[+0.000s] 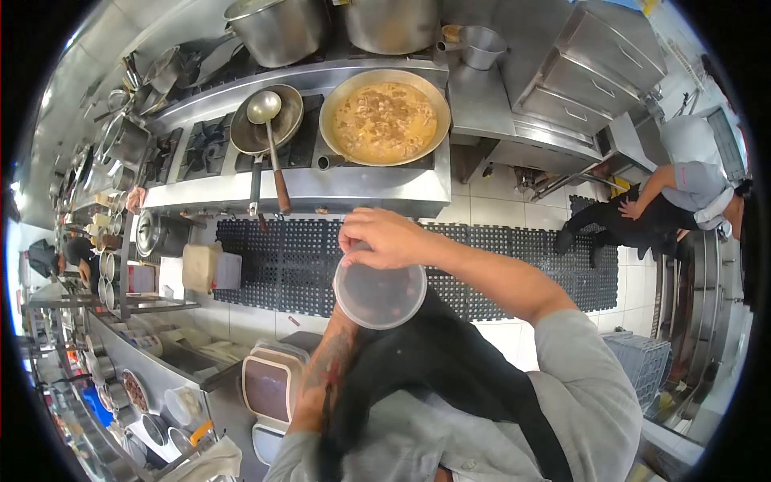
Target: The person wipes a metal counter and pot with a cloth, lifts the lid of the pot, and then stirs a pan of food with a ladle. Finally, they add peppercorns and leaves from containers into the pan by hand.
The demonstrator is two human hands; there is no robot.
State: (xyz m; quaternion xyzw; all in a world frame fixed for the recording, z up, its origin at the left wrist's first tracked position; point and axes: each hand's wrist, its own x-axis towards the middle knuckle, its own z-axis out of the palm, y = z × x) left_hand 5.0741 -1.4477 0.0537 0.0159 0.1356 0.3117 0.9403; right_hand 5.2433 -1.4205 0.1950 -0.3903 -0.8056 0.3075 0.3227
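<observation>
Starting at the left, shelves point(120, 377) full of bowls and little dishes ran down the side of the kitchen. Next to them sat a box with a brown lid point(269, 390), just beside the person's left forearm point(325, 369). That arm pointed up at the round clear tub point(379, 296) and met it at its lower left edge. The left hand was hidden behind the tub, so it was not clear if it was gripping or only touching. The tub was out in front of the person's chest, over the black floor mat point(281, 265). It was round, so it had no long side, and its flat round face was turned toward the camera. The right hand point(385, 238) sat on the tub's far edge, with the fingers curled down and closed on the rim. So the tub lay right between the two arms, with the right hand above it in the picture and the left arm below. The right hand was the one that clearly had hold of it. Farther off, past the right hand, stood the stove point(361, 189). A ladle point(273, 157) lay in an empty pan point(291, 120) there, with its handle pointing back toward the person. To the right of that, a big pan of yellow stew point(385, 120) sat straight beyond the tub, well apart from it. Far to the right, another person point(666, 205) bent down low, well away from both hands.
</observation>
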